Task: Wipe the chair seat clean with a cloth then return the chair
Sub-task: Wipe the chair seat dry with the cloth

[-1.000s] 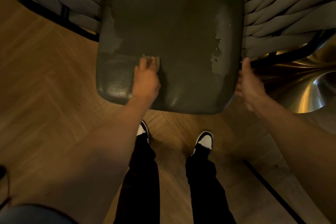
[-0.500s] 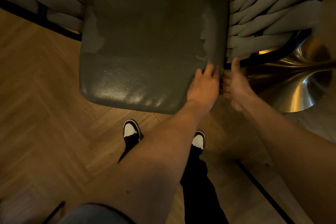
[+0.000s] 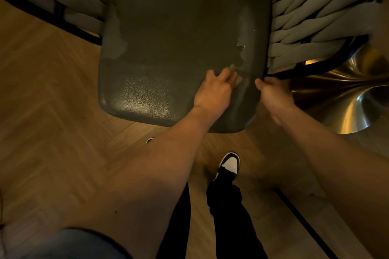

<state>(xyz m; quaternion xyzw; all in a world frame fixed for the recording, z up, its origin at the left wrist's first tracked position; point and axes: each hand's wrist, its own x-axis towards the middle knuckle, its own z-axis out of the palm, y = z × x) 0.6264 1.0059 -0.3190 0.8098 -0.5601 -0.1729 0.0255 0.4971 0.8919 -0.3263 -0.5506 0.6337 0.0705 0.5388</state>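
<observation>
The chair's dark leather seat [image 3: 172, 52] fills the upper middle of the head view, with worn pale patches near both side edges. My left hand [image 3: 214, 92] presses a small grey cloth [image 3: 236, 75] onto the seat's front right part; only a corner of the cloth shows past my fingers. My right hand [image 3: 273, 92] grips the seat's right edge, thumb on top, beside the black frame [image 3: 305, 67]. Grey woven rope sides [image 3: 315, 10] flank the seat.
Herringbone wood floor [image 3: 52, 111] lies all around. A shiny brass cone-shaped base [image 3: 347, 99] stands close by at the right, behind my right hand. My black-and-white shoe [image 3: 230, 163] is under the seat's front edge. A dark strip [image 3: 305, 221] runs across the floor lower right.
My left hand swept the cloth from the seat's front middle to its right edge, then drew back slightly left. My right hand stays on the right edge. The view shifted.
</observation>
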